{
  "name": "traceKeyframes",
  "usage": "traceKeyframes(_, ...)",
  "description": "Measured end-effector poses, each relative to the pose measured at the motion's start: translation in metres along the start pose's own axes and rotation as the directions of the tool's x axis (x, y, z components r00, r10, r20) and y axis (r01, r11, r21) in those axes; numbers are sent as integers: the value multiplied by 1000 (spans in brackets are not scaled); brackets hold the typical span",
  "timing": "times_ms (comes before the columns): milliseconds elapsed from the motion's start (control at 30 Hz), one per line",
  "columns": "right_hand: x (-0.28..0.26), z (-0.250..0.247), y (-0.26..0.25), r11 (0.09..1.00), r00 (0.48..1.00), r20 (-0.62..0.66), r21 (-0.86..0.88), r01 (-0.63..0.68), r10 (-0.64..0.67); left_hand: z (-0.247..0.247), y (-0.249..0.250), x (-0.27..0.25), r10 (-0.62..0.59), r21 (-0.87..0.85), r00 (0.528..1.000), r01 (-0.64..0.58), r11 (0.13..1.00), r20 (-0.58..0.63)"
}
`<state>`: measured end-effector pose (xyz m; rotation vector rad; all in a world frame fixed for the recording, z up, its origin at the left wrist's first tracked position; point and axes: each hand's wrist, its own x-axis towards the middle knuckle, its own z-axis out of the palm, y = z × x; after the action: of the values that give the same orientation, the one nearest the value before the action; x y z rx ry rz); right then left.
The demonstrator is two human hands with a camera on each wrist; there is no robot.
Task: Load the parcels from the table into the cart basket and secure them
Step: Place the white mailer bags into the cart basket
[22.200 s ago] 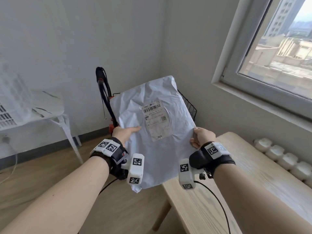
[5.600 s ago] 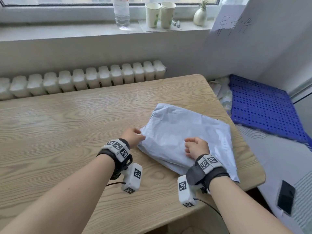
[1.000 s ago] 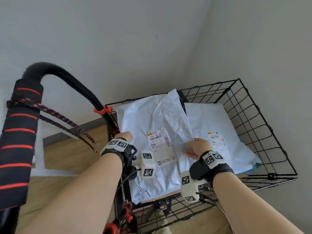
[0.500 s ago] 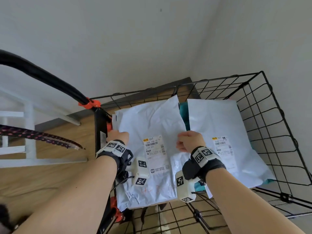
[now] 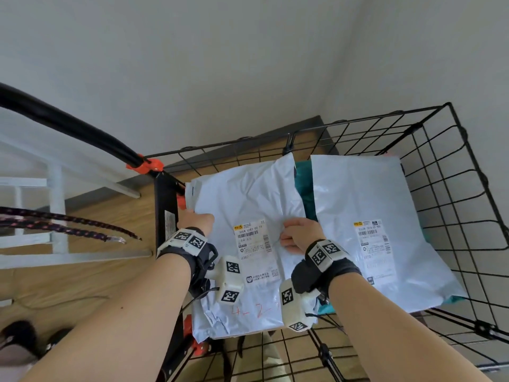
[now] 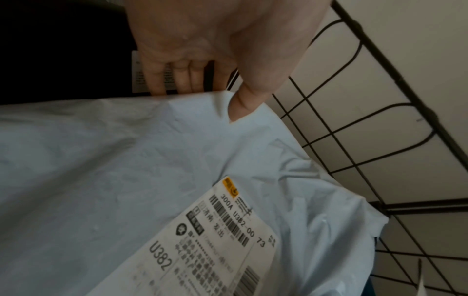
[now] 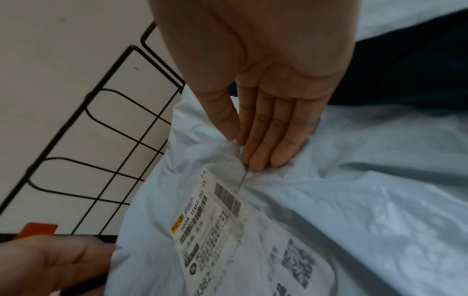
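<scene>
A crumpled grey-white parcel (image 5: 242,199) (image 6: 126,170) (image 7: 329,220) with a shipping label (image 5: 252,239) is in the left half of the black wire cart basket (image 5: 451,172). My left hand (image 5: 197,219) (image 6: 215,60) grips its left edge, thumb on top and fingers behind. My right hand (image 5: 298,234) (image 7: 263,124) pinches a fold of the bag at its right side, next to the label. A second white parcel (image 5: 366,210) with its own label lies flat in the right half. Something teal (image 5: 304,188) shows between and under the two.
The cart's black handle (image 5: 68,125) with an orange clamp (image 5: 146,165) rises at the left. A dark bungee cord with a hook (image 5: 82,230) hangs left of the basket. White furniture legs (image 5: 57,205) stand on the wooden floor. Walls close behind the basket.
Over the last second the parcel has gone down into the basket's left side with both hands still on it. The view has tilted down and closer to the basket.
</scene>
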<state>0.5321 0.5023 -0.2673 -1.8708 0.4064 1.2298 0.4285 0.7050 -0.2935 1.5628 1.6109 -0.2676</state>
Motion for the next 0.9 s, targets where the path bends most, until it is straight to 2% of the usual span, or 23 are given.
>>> traceKeyframes(167, -21, -9, -4, 998, 998, -43, 37, 42, -40, -14, 19, -17, 78, 84, 997, -75, 994, -25)
traceKeyframes(300, -51, -18, -8, 993, 992, -102, 85, 86, -77, -22, 34, -39, 162, 240, 983, -178, 954, 87)
traceKeyframes(400, -80, -25, -8, 983, 984, -144, 132, 125, -106, -27, 48, -64, 252, 289, 945, -306, 907, 208)
traceKeyframes(533, -131, -33, -7, 953, 964, -235, 243, 178, -120, -33, 62, -108, 381, 177, 866, -451, 875, 323)
traceKeyframes(633, -176, -33, 1, 919, 944, -302, 317, 234, -136, -43, 69, -147, 439, 52, 797, -502, 863, 415)
traceKeyframes(800, -247, -20, 37, 834, 867, -466, 397, 385, -178, -65, 61, -216, 564, -107, 663, -597, 795, 491)
traceKeyframes(900, -289, -10, 66, 777, 823, -544, 444, 446, -162, -73, 39, -255, 586, -162, 580, -619, 769, 566)
